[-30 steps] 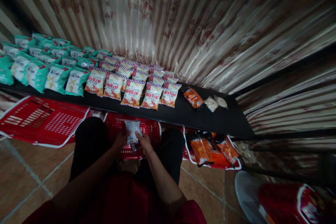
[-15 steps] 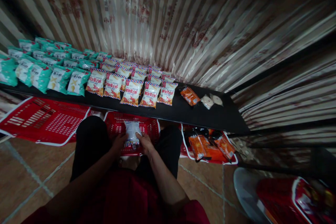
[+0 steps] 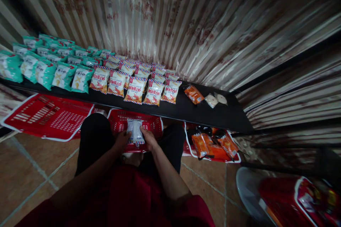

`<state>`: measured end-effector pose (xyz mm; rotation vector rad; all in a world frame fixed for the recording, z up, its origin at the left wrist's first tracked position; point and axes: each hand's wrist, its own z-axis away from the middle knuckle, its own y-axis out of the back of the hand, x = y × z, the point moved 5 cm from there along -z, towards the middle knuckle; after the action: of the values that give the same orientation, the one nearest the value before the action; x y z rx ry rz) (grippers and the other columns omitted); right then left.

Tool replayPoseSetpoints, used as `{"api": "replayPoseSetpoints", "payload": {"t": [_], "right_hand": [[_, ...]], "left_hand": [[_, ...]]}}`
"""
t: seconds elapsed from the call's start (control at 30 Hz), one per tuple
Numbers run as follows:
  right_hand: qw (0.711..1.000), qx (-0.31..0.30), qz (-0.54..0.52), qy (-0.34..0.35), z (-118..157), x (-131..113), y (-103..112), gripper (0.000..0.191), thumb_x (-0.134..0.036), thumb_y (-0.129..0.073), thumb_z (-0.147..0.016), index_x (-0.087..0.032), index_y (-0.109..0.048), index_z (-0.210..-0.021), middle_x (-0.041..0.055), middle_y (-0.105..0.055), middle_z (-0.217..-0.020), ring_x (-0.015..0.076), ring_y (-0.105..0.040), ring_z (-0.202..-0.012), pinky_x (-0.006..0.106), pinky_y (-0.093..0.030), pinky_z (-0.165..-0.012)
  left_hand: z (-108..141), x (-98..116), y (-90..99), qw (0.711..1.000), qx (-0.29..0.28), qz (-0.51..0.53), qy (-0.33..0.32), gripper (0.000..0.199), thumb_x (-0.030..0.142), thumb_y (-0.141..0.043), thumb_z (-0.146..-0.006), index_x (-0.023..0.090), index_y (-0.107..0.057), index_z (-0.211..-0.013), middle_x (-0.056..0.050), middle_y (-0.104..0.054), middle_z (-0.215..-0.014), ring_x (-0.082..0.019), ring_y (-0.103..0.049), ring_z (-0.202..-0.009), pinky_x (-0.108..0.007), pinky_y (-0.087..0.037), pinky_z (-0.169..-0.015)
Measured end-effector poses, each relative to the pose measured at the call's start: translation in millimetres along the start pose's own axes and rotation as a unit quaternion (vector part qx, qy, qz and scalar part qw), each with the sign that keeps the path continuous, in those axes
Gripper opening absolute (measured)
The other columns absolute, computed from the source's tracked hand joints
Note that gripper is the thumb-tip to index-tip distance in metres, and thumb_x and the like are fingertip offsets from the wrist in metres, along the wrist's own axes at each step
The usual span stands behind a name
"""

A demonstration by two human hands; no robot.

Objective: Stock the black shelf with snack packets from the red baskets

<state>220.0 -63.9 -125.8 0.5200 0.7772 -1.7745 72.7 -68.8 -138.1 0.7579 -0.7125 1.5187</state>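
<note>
Black shelf board [image 3: 217, 118] runs crosswise beyond both hands, its straight front edge slanting nearer towards the right. Between that edge and the wearer's body, the hands work in a narrow space, with a dark trouser leg [image 3: 95, 138] close to the left hand [image 3: 122, 140] and another beside the right hand [image 3: 149, 137]. Under them, the red plastic basket [image 3: 117, 117], with perforated walls and a pale rim, opens upward; its far wall stands just past the fingers. Another red basket [image 3: 64, 118] lies well left of the left hand, and a third, holding glossy orange packets [image 3: 201, 145], sits right of the right hand. Ahead, puffed cream snack bags [image 3: 135, 89] stand in rows on the board, with teal-and-white bags [image 3: 80, 78] farther left. Striped, pleated curtain [image 3: 149, 14] hangs behind.

Both hands, half curled, grip a small snack pack [image 3: 135, 130] by its two sides, over the basket. It is soft, roughly rectangular and pale silvery white, lightly creased, with a lengthwise seam and a red-and-blue striped band along the end nearest the wearer.
</note>
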Motion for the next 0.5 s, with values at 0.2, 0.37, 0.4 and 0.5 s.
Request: {"api": "replayPoseSetpoints", "payload": {"t": [0.2, 0.37, 0.4, 0.5], "right_hand": [[1.000, -0.008, 0.023, -0.012, 7, -8, -4, 0.027, -0.039, -0.066, -0.075, -0.013, -0.064, -0.075, 0.0071, -0.069, -0.068, 0.0190, -0.066, -0.067, 0.031, -0.054, -0.065], [0.999, 0.037, 0.017, -0.012, 12, -7, -3, 0.023, -0.034, -0.067, -0.074, -0.012, -0.062, -0.075, 0.0076, -0.069, -0.065, 0.0197, -0.067, -0.065, 0.031, -0.055, -0.063], [0.999, 0.046, 0.016, -0.011, 12, -7, -3, 0.021, -0.033, -0.067, -0.075, -0.012, -0.062, -0.075, 0.0074, -0.069, -0.065, 0.0197, -0.067, -0.065, 0.031, -0.055, -0.063], [0.997, 0.063, 0.037, 0.014, 12, -6, -1, 0.018, -0.031, -0.063, -0.077, -0.014, -0.061, -0.074, 0.0064, -0.068, -0.063, 0.0199, -0.067, -0.063, 0.030, -0.055, -0.061]], "left_hand": [[6, -2, -0.7, 0.999, -0.033, -0.005, 0.000, 0.026, 0.032, -0.062, -0.073, 0.012, -0.062, -0.090, -0.008, -0.070, -0.079, -0.020, -0.066, -0.074, -0.029, -0.052, -0.066], [5, -2, -2.6, 0.999, -0.031, -0.041, -0.010, 0.020, 0.030, -0.062, -0.073, 0.013, -0.062, -0.084, -0.008, -0.069, -0.075, -0.021, -0.065, -0.072, -0.030, -0.052, -0.067], [5, -1, -2.5, 0.998, -0.026, -0.052, -0.016, 0.019, 0.029, -0.062, -0.072, 0.013, -0.062, -0.083, -0.008, -0.069, -0.075, -0.022, -0.065, -0.074, -0.031, -0.051, -0.068], [5, 4, -0.2, 0.996, 0.004, -0.085, -0.036, 0.019, 0.025, -0.064, -0.069, 0.014, -0.062, -0.085, -0.009, -0.069, -0.084, -0.024, -0.063, -0.088, -0.033, -0.049, -0.078]]}}
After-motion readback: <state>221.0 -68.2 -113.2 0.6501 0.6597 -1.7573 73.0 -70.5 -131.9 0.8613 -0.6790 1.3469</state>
